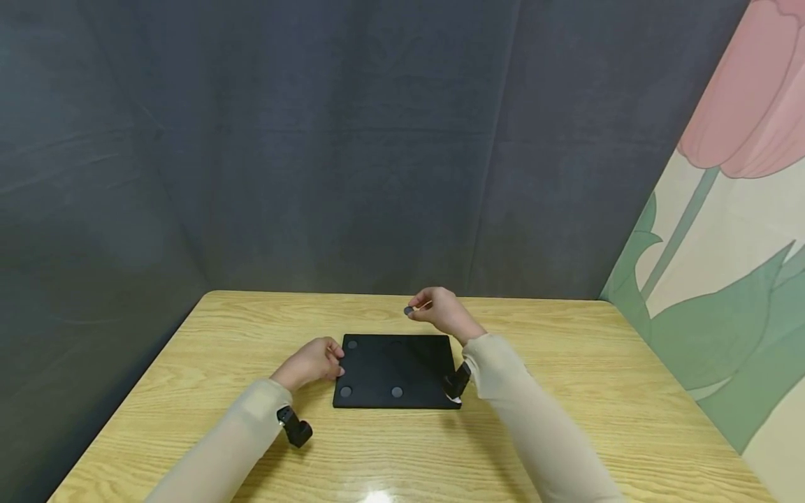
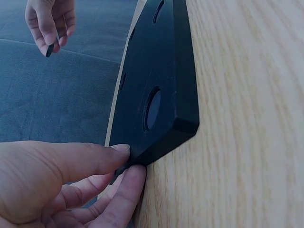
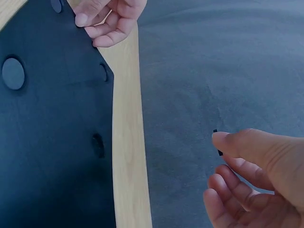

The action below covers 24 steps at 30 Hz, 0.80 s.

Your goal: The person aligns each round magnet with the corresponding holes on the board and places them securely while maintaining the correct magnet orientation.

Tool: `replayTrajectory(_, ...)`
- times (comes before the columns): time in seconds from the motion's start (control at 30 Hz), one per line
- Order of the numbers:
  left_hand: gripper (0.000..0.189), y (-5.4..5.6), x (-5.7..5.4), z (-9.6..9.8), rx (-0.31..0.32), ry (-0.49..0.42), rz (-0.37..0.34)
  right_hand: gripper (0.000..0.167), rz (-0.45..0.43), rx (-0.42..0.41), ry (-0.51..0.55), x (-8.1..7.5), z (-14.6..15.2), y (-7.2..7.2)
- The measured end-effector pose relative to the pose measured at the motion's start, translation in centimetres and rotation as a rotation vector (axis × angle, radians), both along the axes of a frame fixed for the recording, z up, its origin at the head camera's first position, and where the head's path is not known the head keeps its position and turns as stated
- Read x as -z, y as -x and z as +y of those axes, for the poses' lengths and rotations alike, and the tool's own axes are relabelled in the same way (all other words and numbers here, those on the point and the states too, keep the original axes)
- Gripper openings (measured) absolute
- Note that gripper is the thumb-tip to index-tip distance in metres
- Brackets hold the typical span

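Note:
A flat black board [image 1: 390, 363] lies on the table, with round recesses in its face. Grey discs show in the recesses at the near left [image 1: 346, 392], the near middle [image 1: 397, 392] and the far left [image 1: 352, 344]. At the board's left edge, my left hand [image 1: 314, 360] grips it between thumb [image 2: 90, 159] and fingers. Up beyond the far edge, my right hand [image 1: 443, 312] pinches a small dark disc [image 1: 409, 310] between thumb and fingertips, off the table. That disc appears nearly edge-on in the right wrist view, mostly covered by the thumb [image 3: 251, 142].
The wooden table [image 1: 566, 377] runs round the board on all sides. Behind it hangs a dark grey curtain [image 1: 352, 175], and a wall with painted tulips [image 1: 723, 279] stands at the right. Each forearm carries a black wrist camera [image 1: 294, 427].

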State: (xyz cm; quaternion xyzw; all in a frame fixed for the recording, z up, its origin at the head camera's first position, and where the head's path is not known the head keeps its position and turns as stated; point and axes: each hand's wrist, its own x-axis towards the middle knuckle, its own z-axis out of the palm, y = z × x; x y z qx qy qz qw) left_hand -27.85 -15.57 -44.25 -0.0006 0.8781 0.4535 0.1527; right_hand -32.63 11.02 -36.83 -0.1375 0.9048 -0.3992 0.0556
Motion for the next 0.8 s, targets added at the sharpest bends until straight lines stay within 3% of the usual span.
replayTrajectory(0.2,0.027,0.0,0.0,0.1,0.0,0.003,-0.003,0.012,-0.033,-0.01,0.014,1.1,-0.6,0.2)
replayTrajectory(0.43,0.027,0.0,0.0,0.1,0.001,0.007,-0.004,0.01,0.019,-0.061,0.033,2.7,-0.8,0.4)
replayTrajectory(0.8,0.028,0.0,0.1,0.2,0.002,0.012,0.0,0.013,-0.011,-0.038,0.01,4.9,-1.9,0.3)
